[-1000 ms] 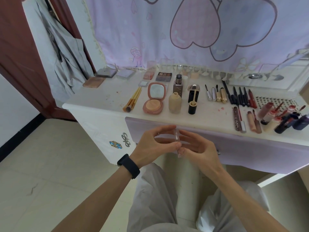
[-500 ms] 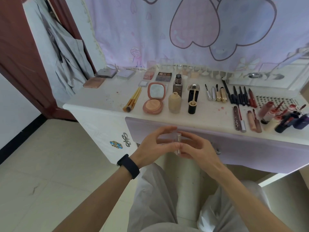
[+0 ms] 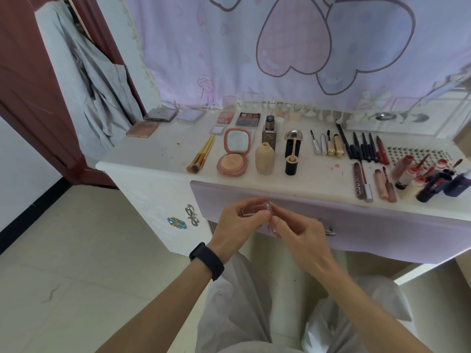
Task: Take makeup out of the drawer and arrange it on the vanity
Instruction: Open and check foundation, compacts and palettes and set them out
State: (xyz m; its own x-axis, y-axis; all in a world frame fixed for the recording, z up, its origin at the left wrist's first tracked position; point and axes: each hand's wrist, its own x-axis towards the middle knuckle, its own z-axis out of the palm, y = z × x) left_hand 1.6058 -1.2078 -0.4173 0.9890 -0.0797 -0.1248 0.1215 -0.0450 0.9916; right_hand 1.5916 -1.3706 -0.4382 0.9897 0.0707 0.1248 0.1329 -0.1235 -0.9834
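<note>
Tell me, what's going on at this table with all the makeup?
A person sits at the vanity and pinches a small clear item between the left hand and right hand, just in front of the drawer. What the item is, I cannot tell. Makeup already lies in rows on top: brushes, a compact, a bottle, pencils and lip glosses. The clear item is not yet set down.

A small clear tube (image 3: 269, 208), roughly upright, held before the lilac drawer front (image 3: 382, 225), at six o'clock from makeup rows (image 3: 338, 149) laid on the white vanity (image 3: 153, 154).
</note>
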